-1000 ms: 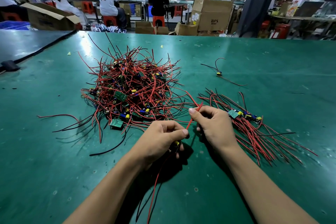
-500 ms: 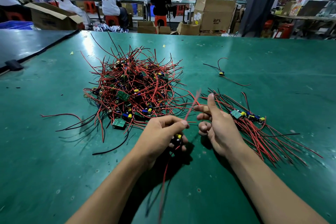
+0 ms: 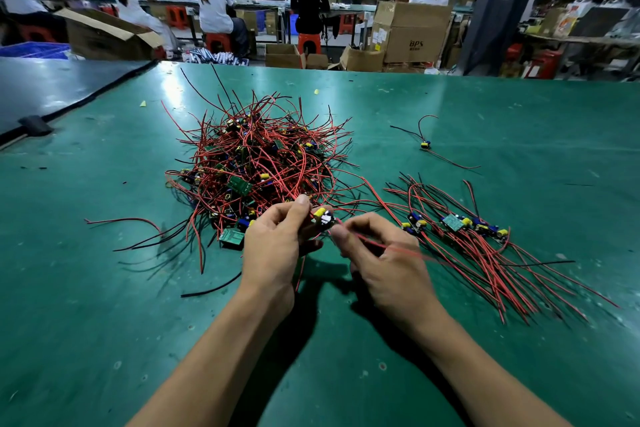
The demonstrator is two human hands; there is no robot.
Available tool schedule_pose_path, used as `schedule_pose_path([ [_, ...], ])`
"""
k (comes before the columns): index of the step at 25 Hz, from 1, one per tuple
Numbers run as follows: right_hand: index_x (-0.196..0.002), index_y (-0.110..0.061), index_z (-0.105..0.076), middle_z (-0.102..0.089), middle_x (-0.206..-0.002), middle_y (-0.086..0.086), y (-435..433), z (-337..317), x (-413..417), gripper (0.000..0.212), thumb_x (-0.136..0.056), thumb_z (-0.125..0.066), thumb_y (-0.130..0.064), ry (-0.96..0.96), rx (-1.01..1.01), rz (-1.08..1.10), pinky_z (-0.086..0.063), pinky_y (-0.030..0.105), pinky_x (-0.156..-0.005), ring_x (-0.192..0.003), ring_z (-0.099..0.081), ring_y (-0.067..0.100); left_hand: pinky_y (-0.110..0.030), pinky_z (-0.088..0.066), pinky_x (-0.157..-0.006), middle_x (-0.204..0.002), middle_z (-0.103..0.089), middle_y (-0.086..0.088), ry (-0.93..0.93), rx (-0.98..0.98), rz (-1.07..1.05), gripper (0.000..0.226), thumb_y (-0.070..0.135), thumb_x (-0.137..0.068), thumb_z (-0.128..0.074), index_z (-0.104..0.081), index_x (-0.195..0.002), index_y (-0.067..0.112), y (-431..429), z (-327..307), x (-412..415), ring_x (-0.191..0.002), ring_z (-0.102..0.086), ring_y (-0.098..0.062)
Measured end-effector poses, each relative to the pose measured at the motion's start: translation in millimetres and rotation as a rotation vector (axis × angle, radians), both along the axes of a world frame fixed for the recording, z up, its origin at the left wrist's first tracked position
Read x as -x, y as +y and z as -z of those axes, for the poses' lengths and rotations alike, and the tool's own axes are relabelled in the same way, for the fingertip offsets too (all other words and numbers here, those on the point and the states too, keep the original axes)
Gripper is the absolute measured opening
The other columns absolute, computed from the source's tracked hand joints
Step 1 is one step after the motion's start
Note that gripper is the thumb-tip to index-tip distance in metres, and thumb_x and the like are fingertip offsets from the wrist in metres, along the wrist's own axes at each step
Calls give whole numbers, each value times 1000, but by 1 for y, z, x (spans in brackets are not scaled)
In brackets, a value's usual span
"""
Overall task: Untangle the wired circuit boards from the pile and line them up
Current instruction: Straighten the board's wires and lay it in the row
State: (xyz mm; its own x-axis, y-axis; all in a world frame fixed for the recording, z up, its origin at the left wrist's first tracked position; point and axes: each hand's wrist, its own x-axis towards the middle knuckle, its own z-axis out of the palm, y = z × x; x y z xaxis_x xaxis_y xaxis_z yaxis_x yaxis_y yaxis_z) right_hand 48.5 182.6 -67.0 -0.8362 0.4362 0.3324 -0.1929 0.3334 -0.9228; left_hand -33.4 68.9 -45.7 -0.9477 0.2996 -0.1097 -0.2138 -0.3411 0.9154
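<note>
A green desk [image 3: 104, 305] adjoins a darker desk [image 3: 52, 87] at left, with a black clip [image 3: 34, 125] at their joint. Beyond stand a BPS-printed cardboard box [image 3: 415, 33], an open carton [image 3: 104, 36], a blue crate [image 3: 34, 50] and workers [image 3: 214, 7] seated on red stools [image 3: 217, 42].

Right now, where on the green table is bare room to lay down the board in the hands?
Bare table lies right of the lined-up row and at near left, below the stray wires. Crowded: the gap between pile and row, where red wires cross and the left hand and right hand work the held board.
</note>
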Motion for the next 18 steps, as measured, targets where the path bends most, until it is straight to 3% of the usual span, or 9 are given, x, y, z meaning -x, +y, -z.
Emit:
schedule_pose_path([
  [4,-81,-15,-75,-71,-70,10,4,-7,4,16,-88,-71,-28,81,357,-61,-46,24,-46,-43,-55,16,-25,-55,-58,-82,-72,-4,-51,-55,104,10,22,-88,-67,-62,-84,15,0,1,-3,-72,-66,-16],
  [8,-75,-15,-77,-69,-69,11,12,-15,5,15,-81,-71,-26,114,596,-148,-44,22,-44,-42,-52,15,-38,-53,-89,-110,-72,-9,-56,-168,385,33,20,-77,-72,-63,-108,17,-4,5,-1,-99,-68,-23],
  [10,-75,-14,-76,-66,-68,8,18,-17,4,14,-82,-73,-26,130,663,-208,-41,19,-42,-40,-49,12,-33,-57,-77,-111,-71,-12,-71,-151,534,42,4,-68,-72,-64,-108,12,-1,6,-4,-90,-69,-23],
  [12,-74,-16,-72,-61,-65,5,25,-20,0,15,-83,-73,-27,78,675,-294,-32,16,-40,-40,-42,8,-25,-56,-55,-96,-72,-11,-150,-98,574,34,-1,-68,-65,-66,-101,8,1,6,-5,-66,-66,-19],
  [15,-67,-21,-68,-54,-60,-1,30,-22,-4,16,-77,-77,-30,-83,645,-380,-25,14,-44,-45,-42,4,-19,-45,-37,-64,-63,-5,-310,-100,647,16,27,-79,-65,-66,-85,12,-4,1,-5,-43,-56,-13],
  [18,-65,-21,-64,-45,-57,-2,30,-21,-3,20,-73,-78,-33,-167,590,-389,-25,18,-46,-47,-41,7,-18,-41,-35,-60,-62,-4,-223,-40,725,25,40,-80,-68,-70,-70,16,-11,-2,-4,-39,-54,-13],
])
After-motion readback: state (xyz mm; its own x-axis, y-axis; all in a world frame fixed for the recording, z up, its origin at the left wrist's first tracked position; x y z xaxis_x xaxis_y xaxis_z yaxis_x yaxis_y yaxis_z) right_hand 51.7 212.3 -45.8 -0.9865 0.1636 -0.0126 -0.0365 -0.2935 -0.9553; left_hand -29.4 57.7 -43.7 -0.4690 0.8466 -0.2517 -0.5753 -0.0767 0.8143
